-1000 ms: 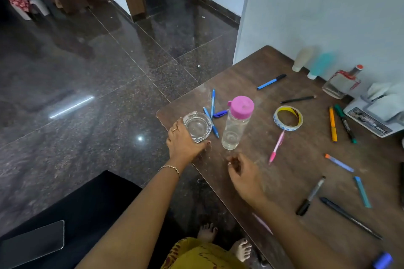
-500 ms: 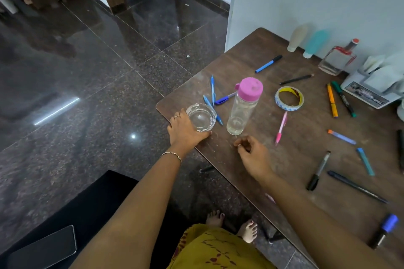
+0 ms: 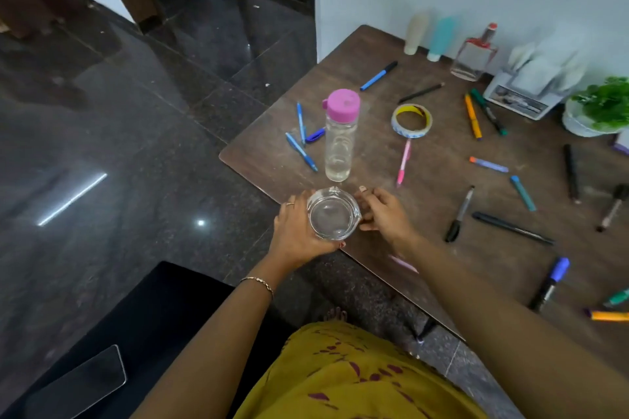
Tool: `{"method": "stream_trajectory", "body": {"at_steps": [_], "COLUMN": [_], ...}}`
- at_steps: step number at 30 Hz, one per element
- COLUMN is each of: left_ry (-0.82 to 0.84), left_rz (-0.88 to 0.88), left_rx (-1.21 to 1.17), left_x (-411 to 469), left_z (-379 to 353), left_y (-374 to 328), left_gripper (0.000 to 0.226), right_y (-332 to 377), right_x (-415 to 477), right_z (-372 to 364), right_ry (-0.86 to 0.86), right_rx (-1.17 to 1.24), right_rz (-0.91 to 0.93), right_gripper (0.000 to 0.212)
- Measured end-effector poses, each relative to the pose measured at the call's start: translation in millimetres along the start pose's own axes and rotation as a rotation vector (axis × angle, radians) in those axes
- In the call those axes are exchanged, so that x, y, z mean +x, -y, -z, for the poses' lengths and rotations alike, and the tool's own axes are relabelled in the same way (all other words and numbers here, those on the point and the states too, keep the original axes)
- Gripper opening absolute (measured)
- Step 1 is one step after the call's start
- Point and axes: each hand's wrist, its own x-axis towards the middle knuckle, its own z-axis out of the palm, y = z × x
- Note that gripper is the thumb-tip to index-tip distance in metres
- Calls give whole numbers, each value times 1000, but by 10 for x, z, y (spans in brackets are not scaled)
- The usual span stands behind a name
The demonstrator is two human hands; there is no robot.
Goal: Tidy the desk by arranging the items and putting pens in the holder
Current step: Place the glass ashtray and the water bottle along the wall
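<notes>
A clear glass holder (image 3: 333, 213) stands at the near edge of the brown desk (image 3: 425, 163). My left hand (image 3: 295, 231) grips its left side, and my right hand (image 3: 383, 214) touches its right side with curled fingers. Several pens and markers lie scattered on the desk: blue pens (image 3: 301, 150) to the left of a clear bottle with a pink cap (image 3: 340, 136), a pink pen (image 3: 403, 163), a black marker (image 3: 459, 214), an orange marker (image 3: 473, 116) and a green one (image 3: 488, 111). A tape roll (image 3: 411, 120) lies behind the pink pen.
Along the wall stand two tubes (image 3: 429, 34), a glass flask (image 3: 473, 54), a tissue box (image 3: 531, 88) and a potted plant (image 3: 599, 109). Dark polished floor lies left of the desk. A phone (image 3: 78, 384) rests on a black seat at bottom left.
My left hand has drawn the glass holder along the desk edge to in front of the bottle. My right hand has moved in and now touches its right side.
</notes>
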Motion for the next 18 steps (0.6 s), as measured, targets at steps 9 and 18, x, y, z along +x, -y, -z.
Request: {"method": "stream_trajectory", "body": {"at_steps": [9,18], "left_ry": [74,199], "left_rz": [-252,-465], "left_rx": [-17,-106], "left_x": [212,399], "left_z": [-630,-1432], "left_y": [-1253,-2765], "left_gripper": [114,106], "right_y": [-23,-43], "right_x": [-255,-552], "right_z": [1394,3054], "right_ry": [-207,-549], "right_rx": [-64,-300], "right_rz": [114,174], "right_gripper": [10,16]}}
